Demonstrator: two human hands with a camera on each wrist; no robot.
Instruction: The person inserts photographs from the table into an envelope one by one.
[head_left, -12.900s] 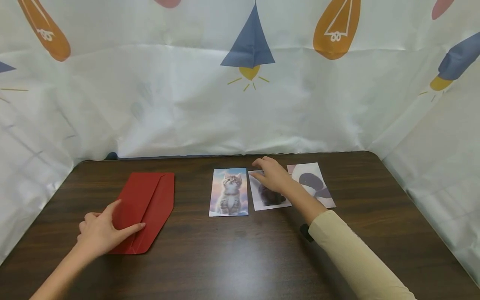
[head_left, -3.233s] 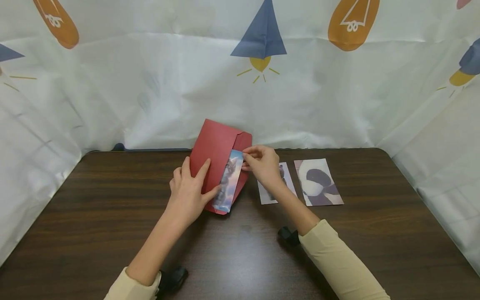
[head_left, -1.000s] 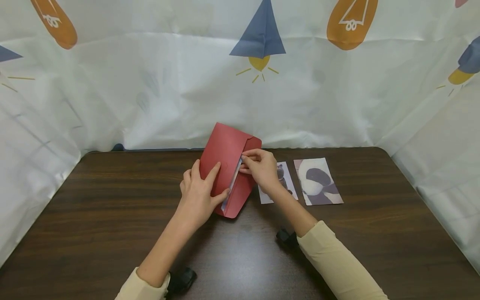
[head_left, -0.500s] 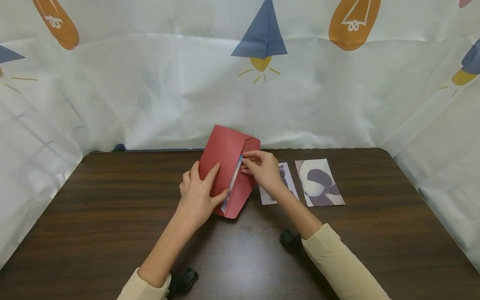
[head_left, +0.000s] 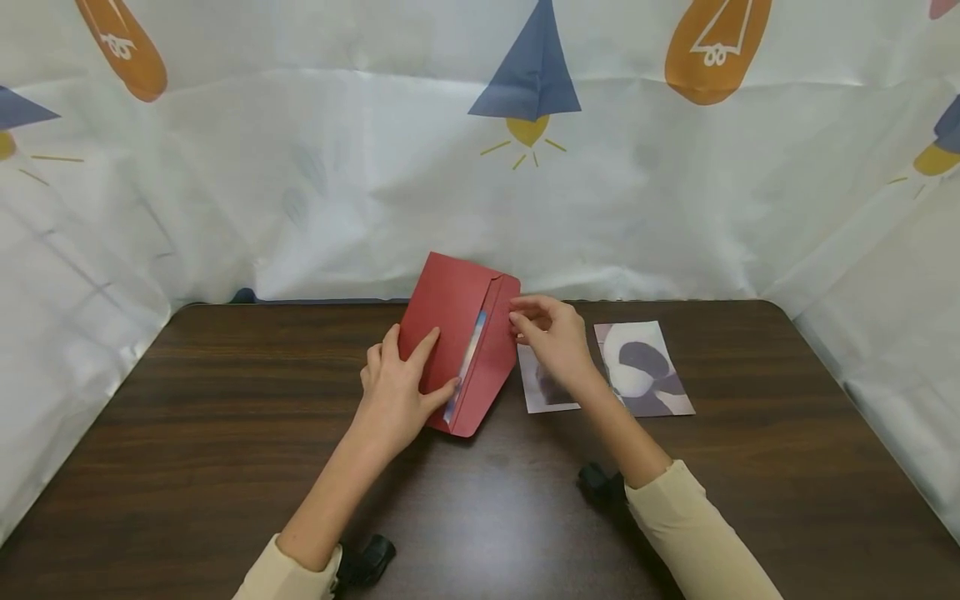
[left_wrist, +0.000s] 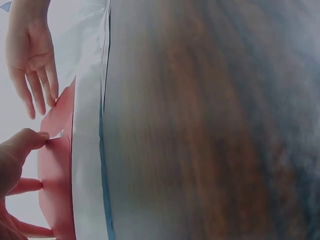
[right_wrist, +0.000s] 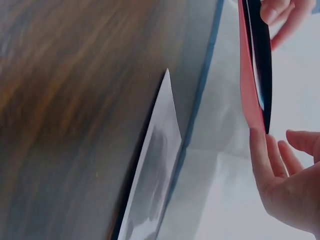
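Where my pale sleeves (head_left: 693, 521) end, bare forearms reach over the dark wood table (head_left: 225, 483). My left hand (head_left: 393, 396) grips the red envelope (head_left: 447, 300), fingers spread over its front and around the side away from the flap, thumb at the lip of the pocket.

To do this well, I judge, that thumb should lie lightly on the lip: enough to let the mouth gap, not so hard that it creases the paper or pins the card inside (head_left: 469, 358). The card seems best guided square to the pocket, since a corner could snag at either end of the slit. The flap (head_left: 489, 375) wants only a gentle touch, to stay out of the way.

That card sits in the pocket, just right of my left thumb, only a narrow pale and blue strip of it showing along the mouth. My right hand (head_left: 555, 342) holds nothing: its fingertips (right_wrist: 256, 131) touch the flap's edge, and its thumb stands apart from them. So the envelope lies between my two hands, tilted.

Beneath my right hand is a card partly hidden by it (head_left: 546, 387); just right of that lies a panda-patterned card (head_left: 641, 367). Beyond the table's far edge hangs a printed white cloth (head_left: 337, 167).
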